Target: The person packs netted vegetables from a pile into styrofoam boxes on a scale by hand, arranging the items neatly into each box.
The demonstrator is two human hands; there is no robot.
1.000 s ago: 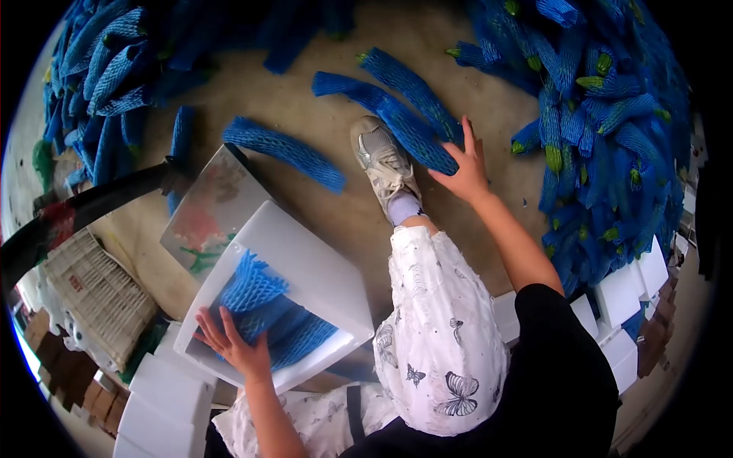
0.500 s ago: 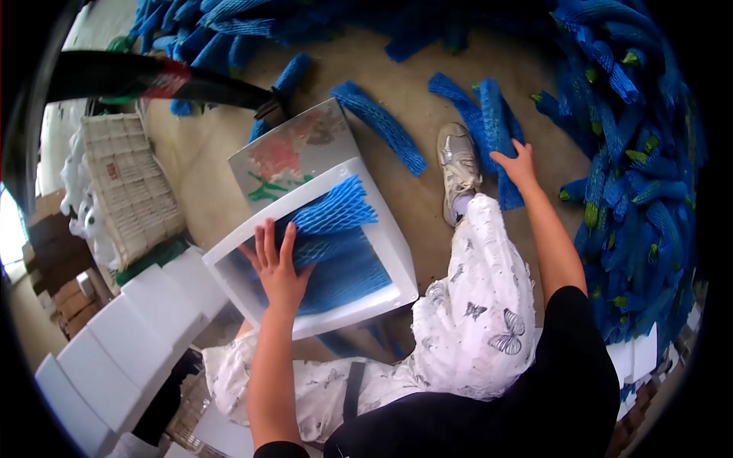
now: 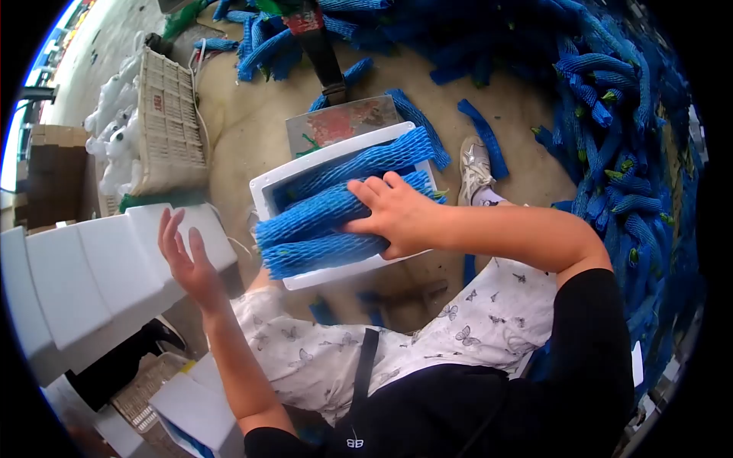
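A white foam box [image 3: 267,200] sits in front of me with long green vegetables in blue foam netting in and across it. My right hand [image 3: 401,214] is closed over two of these netted vegetables [image 3: 309,217], which lie side by side above the near part of the box. Their left ends stick out past its rim. Along the far wall lies another netted vegetable [image 3: 366,162]. My left hand [image 3: 187,256] is raised left of the box, empty, with fingers spread. It is nearest to a row of white foam boxes [image 3: 126,259].
A big heap of blue-netted vegetables [image 3: 611,168] lines the right side, and more lie at the back. Beyond the box is a metal plate on a dark post [image 3: 343,122]. A white plastic crate [image 3: 172,122] stands at back left. My shoe [image 3: 475,164] is right of the box.
My right hand has come from the floor at right to the box with netted vegetables. My left hand has left the box and moved left. The view has turned leftward.
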